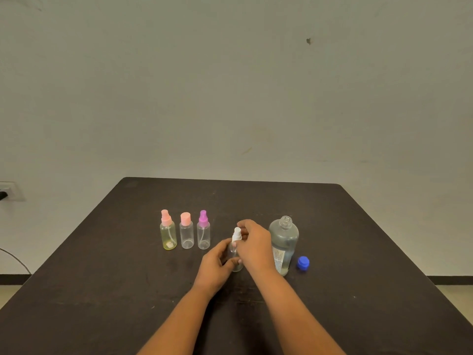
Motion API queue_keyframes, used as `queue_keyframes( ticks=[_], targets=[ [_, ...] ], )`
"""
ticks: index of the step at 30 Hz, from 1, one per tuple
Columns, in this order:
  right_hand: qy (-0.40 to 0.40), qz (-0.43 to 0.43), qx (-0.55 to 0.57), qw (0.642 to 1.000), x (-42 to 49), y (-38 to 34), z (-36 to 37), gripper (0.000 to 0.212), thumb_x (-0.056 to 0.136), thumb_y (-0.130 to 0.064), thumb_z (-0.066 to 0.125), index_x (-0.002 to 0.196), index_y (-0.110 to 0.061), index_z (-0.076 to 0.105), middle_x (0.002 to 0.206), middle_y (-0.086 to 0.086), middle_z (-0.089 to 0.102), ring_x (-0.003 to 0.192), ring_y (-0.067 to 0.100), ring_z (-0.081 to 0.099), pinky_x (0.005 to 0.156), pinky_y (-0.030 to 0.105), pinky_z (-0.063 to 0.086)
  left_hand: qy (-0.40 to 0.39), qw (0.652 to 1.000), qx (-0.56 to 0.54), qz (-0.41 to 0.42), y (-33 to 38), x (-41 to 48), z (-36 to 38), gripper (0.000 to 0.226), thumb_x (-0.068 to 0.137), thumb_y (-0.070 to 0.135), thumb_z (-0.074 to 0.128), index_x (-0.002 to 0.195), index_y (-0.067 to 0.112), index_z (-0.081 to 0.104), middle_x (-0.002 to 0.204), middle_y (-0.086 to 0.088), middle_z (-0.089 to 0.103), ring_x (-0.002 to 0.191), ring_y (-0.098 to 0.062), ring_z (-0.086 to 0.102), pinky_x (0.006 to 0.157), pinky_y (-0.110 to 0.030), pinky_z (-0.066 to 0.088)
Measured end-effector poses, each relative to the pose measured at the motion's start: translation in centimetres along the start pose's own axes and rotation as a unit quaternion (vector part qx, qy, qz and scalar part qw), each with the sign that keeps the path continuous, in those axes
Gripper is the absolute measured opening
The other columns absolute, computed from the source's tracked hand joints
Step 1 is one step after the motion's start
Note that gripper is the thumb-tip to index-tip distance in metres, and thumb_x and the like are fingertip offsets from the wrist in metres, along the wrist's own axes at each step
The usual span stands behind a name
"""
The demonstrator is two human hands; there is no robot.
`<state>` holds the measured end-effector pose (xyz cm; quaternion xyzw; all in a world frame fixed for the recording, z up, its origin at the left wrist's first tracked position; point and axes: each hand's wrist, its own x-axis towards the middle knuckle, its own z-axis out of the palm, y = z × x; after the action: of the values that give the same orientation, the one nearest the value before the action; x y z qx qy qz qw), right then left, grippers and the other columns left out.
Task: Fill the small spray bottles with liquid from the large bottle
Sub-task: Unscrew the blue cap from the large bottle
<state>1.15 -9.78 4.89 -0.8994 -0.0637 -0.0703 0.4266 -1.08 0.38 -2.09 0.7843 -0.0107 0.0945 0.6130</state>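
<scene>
Three small bottles stand upright in a row on the tabletop: a yellowish bottle with a pink sprayer, a clear pink-capped bottle, and a clear purple-topped bottle. The white-topped bottle is upright, its body gripped by the left hand and its sprayer pinched by the right hand. The large bottle stands uncapped and part full, with the blue cap beside it.

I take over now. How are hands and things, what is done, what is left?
Left hand grips the white-topped spray bottle; right hand pinches its sprayer top.
Large bottle stands open right of them, blue cap on the table beside it.
Left, in a row, closed: yellow-tinted bottle, pink-capped bottle, purple-topped bottle.
Done: large bottle uncapped. Left: filling; levels unclear.
</scene>
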Motion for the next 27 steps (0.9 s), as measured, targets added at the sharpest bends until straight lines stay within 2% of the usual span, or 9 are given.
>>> queue_keyframes(
  ticks=[2, 4, 8, 12, 15, 18, 22, 25, 27],
  targets=[
    [-0.004, -0.001, 0.009, 1.000, -0.04, -0.11, -0.04, 0.045, 0.079, 0.000, 0.062, 0.121, -0.015, 0.057, 0.115, 0.004, 0.060, 0.104, 0.017, 0.057, 0.088, 0.029, 0.050, 0.001, 1.000, 0.000, -0.001, -0.13, 0.07, 0.00, 0.044, 0.082, -0.001, 0.063, 0.115, 0.027, 0.055, 0.105, 0.014, 0.066, 0.100, 0.003, 0.062, 0.086, -0.015, 0.049],
    [-0.012, 0.001, -0.002, 1.000, -0.08, -0.19, 0.12, 0.047, 0.077, -0.008, 0.070, 0.121, -0.017, 0.055, 0.115, 0.001, 0.057, 0.104, 0.016, 0.056, 0.085, 0.028, 0.051, 0.001, 1.000, 0.005, -0.002, -0.19, 0.09, 0.01, 0.044, 0.083, -0.002, 0.061, 0.113, 0.030, 0.056, 0.107, 0.014, 0.066, 0.103, -0.002, 0.062, 0.090, -0.021, 0.050],
    [0.006, -0.006, -0.046, 0.999, -0.21, -0.26, 0.33, 0.036, 0.079, -0.025, 0.072, 0.111, -0.017, 0.058, 0.106, 0.001, 0.052, 0.096, 0.014, 0.053, 0.076, 0.020, 0.044, 0.001, 1.000, 0.024, 0.001, -0.18, 0.12, 0.05, 0.045, 0.084, 0.000, 0.060, 0.107, 0.038, 0.055, 0.107, 0.013, 0.066, 0.104, -0.003, 0.061, 0.092, -0.023, 0.049],
    [0.007, -0.019, -0.048, 0.999, -0.19, -0.19, 0.27, 0.027, 0.083, -0.014, 0.065, 0.109, -0.016, 0.060, 0.106, 0.003, 0.056, 0.094, 0.014, 0.053, 0.077, 0.021, 0.043, 0.002, 1.000, 0.015, 0.003, -0.34, 0.18, 0.07, 0.045, 0.083, -0.002, 0.060, 0.110, 0.034, 0.057, 0.104, 0.011, 0.068, 0.099, 0.001, 0.063, 0.089, -0.022, 0.051],
    [0.004, -0.021, -0.022, 1.000, -0.22, -0.20, 0.20, 0.035, 0.085, -0.003, 0.057, 0.117, -0.016, 0.059, 0.113, 0.003, 0.059, 0.103, 0.016, 0.056, 0.084, 0.022, 0.045, -0.002, 1.000, 0.012, 0.000, -0.53, 0.28, 0.06, 0.044, 0.083, -0.001, 0.061, 0.118, 0.026, 0.056, 0.107, 0.012, 0.067, 0.100, 0.002, 0.062, 0.090, -0.021, 0.050],
    [0.002, -0.020, -0.014, 1.000, -0.29, -0.36, 0.33, 0.041, 0.083, -0.006, 0.062, 0.122, -0.017, 0.055, 0.116, 0.002, 0.055, 0.107, 0.015, 0.055, 0.085, 0.021, 0.045, -0.002, 1.000, 0.008, 0.001, -0.45, 0.23, 0.04, 0.041, 0.083, 0.000, 0.061, 0.114, 0.027, 0.057, 0.106, 0.012, 0.067, 0.099, 0.001, 0.063, 0.087, -0.019, 0.050],
    [0.015, -0.027, -0.046, 0.998, -0.25, -0.48, 0.65, 0.036, 0.079, -0.026, 0.072, 0.110, -0.014, 0.057, 0.106, 0.001, 0.049, 0.090, 0.011, 0.047, 0.076, 0.018, 0.039, 0.000, 1.000, 0.020, -0.009, -0.30, 0.18, 0.03, 0.034, 0.085, 0.003, 0.062, 0.113, 0.022, 0.058, 0.100, 0.016, 0.065, 0.096, 0.004, 0.061, 0.080, -0.012, 0.049],
    [0.009, -0.023, -0.064, 0.998, -0.15, -0.46, 0.65, 0.027, 0.085, -0.018, 0.065, 0.111, -0.015, 0.057, 0.106, 0.002, 0.053, 0.095, 0.015, 0.053, 0.074, 0.019, 0.038, -0.003, 1.000, 0.018, -0.004, -0.31, 0.20, 0.04, 0.038, 0.085, 0.003, 0.061, 0.113, 0.029, 0.057, 0.101, 0.015, 0.067, 0.097, 0.002, 0.062, 0.082, -0.015, 0.050],
    [0.001, -0.017, -0.043, 0.999, -0.11, -0.47, 0.54, 0.031, 0.086, -0.009, 0.061, 0.116, -0.016, 0.057, 0.112, 0.004, 0.056, 0.103, 0.018, 0.055, 0.078, 0.020, 0.043, -0.002, 1.000, 0.006, -0.003, -0.23, 0.17, 0.05, 0.042, 0.084, 0.001, 0.061, 0.112, 0.032, 0.056, 0.102, 0.016, 0.067, 0.098, 0.004, 0.062, 0.083, -0.015, 0.050]
  ],
)
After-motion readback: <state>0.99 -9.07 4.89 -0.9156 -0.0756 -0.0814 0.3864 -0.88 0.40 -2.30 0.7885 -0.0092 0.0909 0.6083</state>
